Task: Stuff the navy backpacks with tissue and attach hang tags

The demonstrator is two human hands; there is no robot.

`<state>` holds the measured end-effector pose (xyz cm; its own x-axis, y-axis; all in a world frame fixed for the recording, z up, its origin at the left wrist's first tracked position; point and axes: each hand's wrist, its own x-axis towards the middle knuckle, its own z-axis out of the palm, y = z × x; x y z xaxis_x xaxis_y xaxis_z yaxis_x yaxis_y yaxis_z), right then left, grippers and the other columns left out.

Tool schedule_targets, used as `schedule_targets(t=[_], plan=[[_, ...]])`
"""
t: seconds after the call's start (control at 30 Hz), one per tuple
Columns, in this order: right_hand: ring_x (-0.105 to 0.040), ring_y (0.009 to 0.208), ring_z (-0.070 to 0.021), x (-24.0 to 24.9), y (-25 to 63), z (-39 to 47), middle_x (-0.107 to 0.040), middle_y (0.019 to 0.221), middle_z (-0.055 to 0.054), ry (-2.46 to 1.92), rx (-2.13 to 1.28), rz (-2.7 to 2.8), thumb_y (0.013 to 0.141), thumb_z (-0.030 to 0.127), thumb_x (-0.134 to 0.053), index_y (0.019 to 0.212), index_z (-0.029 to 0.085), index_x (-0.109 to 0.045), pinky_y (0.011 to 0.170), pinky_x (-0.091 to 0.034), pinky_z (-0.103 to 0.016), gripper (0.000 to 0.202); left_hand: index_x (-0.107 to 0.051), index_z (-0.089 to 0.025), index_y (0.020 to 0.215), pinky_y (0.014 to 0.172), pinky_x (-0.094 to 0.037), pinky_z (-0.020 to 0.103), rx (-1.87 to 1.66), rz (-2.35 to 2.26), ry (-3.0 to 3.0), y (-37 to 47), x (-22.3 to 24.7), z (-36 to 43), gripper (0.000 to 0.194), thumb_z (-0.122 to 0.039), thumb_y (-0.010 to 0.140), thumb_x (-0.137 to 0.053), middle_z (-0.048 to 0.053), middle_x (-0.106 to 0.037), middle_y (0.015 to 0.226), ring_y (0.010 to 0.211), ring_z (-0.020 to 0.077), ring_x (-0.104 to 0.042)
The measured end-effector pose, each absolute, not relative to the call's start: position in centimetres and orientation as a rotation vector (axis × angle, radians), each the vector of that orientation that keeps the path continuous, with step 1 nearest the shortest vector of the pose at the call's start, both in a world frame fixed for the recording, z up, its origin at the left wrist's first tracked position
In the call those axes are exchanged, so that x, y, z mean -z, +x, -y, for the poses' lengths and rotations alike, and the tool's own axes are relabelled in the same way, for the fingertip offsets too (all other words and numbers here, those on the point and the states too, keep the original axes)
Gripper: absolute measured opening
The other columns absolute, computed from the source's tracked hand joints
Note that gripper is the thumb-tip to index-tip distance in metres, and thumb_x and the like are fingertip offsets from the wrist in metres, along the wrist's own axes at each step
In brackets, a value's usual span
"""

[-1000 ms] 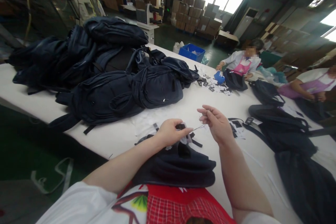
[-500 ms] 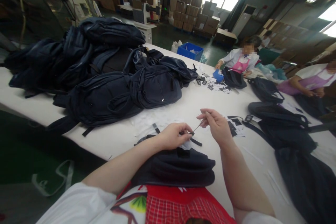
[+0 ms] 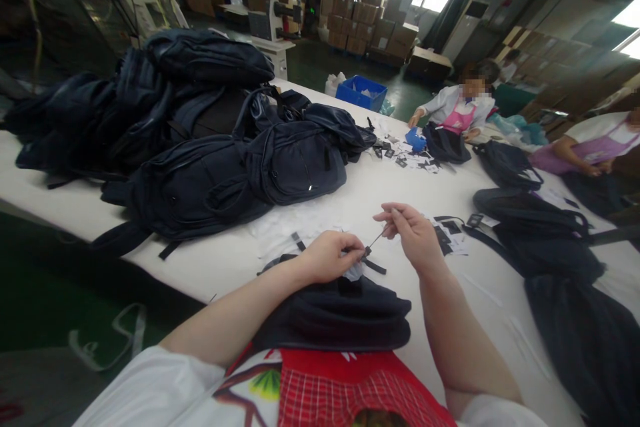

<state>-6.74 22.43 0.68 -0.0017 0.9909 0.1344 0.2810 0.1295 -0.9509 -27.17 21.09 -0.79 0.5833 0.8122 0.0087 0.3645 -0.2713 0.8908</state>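
A dark navy backpack (image 3: 345, 320) lies on the table right against my body. Over its top, my left hand (image 3: 333, 257) is closed in a pinch at a narrow black strap (image 3: 374, 267) with a small dark piece at the fingertips. Crumpled whitish material (image 3: 354, 272) shows just beneath those fingers. My right hand (image 3: 407, 230) is raised to the right, thumb and index pinched on a thin dark strand or rod (image 3: 376, 239). It slants down to the small piece by my left fingertips; whether it is stiff or a cord, I cannot tell.
Navy backpacks (image 3: 200, 180) are heaped at the left of the white table (image 3: 400, 193); more bags (image 3: 540, 227) lie right. Loose tags (image 3: 450, 237) sit beyond my right hand. A blue bin (image 3: 363, 92) stands behind the table. Two co-workers (image 3: 457, 110) handle bags across it.
Both hands keep nearly the same places and grips. The strand between them looks slightly shorter, and my left fingers have shifted a little at the strap. The view has tilted slightly.
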Motion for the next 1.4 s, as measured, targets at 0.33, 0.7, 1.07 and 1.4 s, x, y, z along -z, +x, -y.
schedule_targets(t=[0.33, 0.7, 1.07, 1.4], plan=[[-0.063, 0.079, -0.0172, -5.3, -6.9, -16.4, -0.069, 0.088, -0.005, -1.216, -0.384, 1.978, 0.085, 0.027, -0.063, 0.092, 0.020, -0.066, 0.074, -0.051, -0.031, 0.011, -0.061, -0.017, 0.079, 0.060, -0.041, 0.025, -0.888, -1.313, 1.739, -28.3, 1.7, -24.0, 0.019, -0.027, 0.088, -0.046, 0.000, -0.068, 0.069, 0.061, 0.0136, -0.057], [-0.064, 0.085, -0.0242, -4.6, -9.5, -12.2, -0.070, 0.088, -0.009, -1.384, -0.881, 2.720, 0.087, 0.032, -0.057, 0.091, 0.018, -0.066, 0.078, -0.049, -0.037, 0.017, -0.060, -0.016, 0.082, 0.056, -0.040, 0.021, -1.144, -1.174, 1.778, -31.7, -3.1, -26.3, 0.017, -0.029, 0.086, -0.049, -0.001, -0.064, 0.069, 0.057, 0.0099, -0.054], [-0.056, 0.034, -0.0100, 1.2, -10.5, -19.2, -0.069, 0.062, -0.003, -1.102, -3.129, 1.314, 0.083, 0.032, -0.057, 0.111, 0.011, -0.067, 0.032, -0.044, -0.016, 0.036, -0.063, -0.016, 0.080, 0.050, -0.035, 0.018, -1.004, -1.229, 1.946, -37.1, -8.6, -23.0, 0.017, -0.029, 0.085, -0.053, -0.003, -0.058, 0.064, 0.054, 0.0075, -0.046], [-0.056, 0.031, -0.0115, 3.4, -11.3, -22.0, -0.073, 0.069, -0.006, -0.703, -3.185, 1.299, 0.068, 0.053, -0.079, 0.134, 0.019, -0.054, 0.028, -0.039, -0.015, 0.078, -0.068, -0.023, 0.079, 0.061, -0.041, 0.021, -0.522, -1.202, 2.103, -41.8, -11.6, -12.7, 0.016, -0.022, 0.082, -0.053, -0.001, -0.066, 0.068, 0.061, 0.0119, -0.055]])
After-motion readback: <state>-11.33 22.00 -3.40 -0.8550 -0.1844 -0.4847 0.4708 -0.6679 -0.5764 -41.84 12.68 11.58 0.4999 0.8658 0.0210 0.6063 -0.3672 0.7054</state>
